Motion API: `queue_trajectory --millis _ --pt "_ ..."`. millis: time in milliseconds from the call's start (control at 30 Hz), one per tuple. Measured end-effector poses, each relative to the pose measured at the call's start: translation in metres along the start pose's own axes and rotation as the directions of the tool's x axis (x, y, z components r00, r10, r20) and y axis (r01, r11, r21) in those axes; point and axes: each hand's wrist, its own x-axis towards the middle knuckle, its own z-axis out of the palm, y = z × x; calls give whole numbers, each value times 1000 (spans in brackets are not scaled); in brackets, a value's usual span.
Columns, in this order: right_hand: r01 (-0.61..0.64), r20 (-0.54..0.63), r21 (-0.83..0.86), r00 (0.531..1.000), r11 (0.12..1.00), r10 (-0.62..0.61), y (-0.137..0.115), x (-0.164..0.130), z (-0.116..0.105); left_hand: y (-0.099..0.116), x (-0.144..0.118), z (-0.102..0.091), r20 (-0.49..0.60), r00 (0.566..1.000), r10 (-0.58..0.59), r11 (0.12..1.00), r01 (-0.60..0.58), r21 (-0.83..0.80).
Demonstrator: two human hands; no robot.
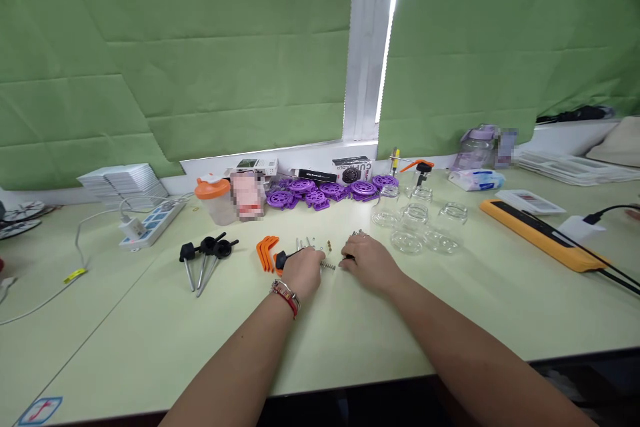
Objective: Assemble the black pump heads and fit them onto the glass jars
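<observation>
My left hand (304, 272) is closed round a rod-like part with a black head (281, 259) sticking out on its left. A metal spring (328, 266) shows at the right end of that part. My right hand (371, 263) is closed, its fingertips on a small dark piece (349, 257) just right of the spring. Most of that piece is hidden by the fingers. More small springs (358, 233) lie behind the right hand. Small brass-coloured pieces (329, 245) and thin metal pins (301, 243) lie between and behind the hands. Orange bent levers (267, 253) rest left of my left hand.
Black-headed metal rods (205, 257) lie at the left. Purple wheel-shaped parts (315, 192) are heaped at the back beside an orange-lidded cup (214, 199). Several clear glass jars (414, 217) stand right of my hands. A yellow power strip (543, 233) lies farther right.
</observation>
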Motion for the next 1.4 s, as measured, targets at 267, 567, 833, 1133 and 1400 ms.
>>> queue_trajectory --millis 267,567,833,1133,1400 --pt "165 62 -111 985 980 -159 -25 12 23 0 2 4 -5 1000 12 1000 -12 23" --pt "-29 105 90 994 996 20 -12 37 9 2 -3 -1 -63 997 -39 999 41 32" --pt "-338 100 549 934 764 342 62 75 10 31 -13 3 -67 960 271 960 -275 -57" --pt "-203 48 676 971 708 232 82 60 25 37 -8 18 -105 925 365 921 -376 -103" --pt "-164 26 696 979 699 204 83 57 29 37 -5 19 -109 924 366 919 -377 -114"
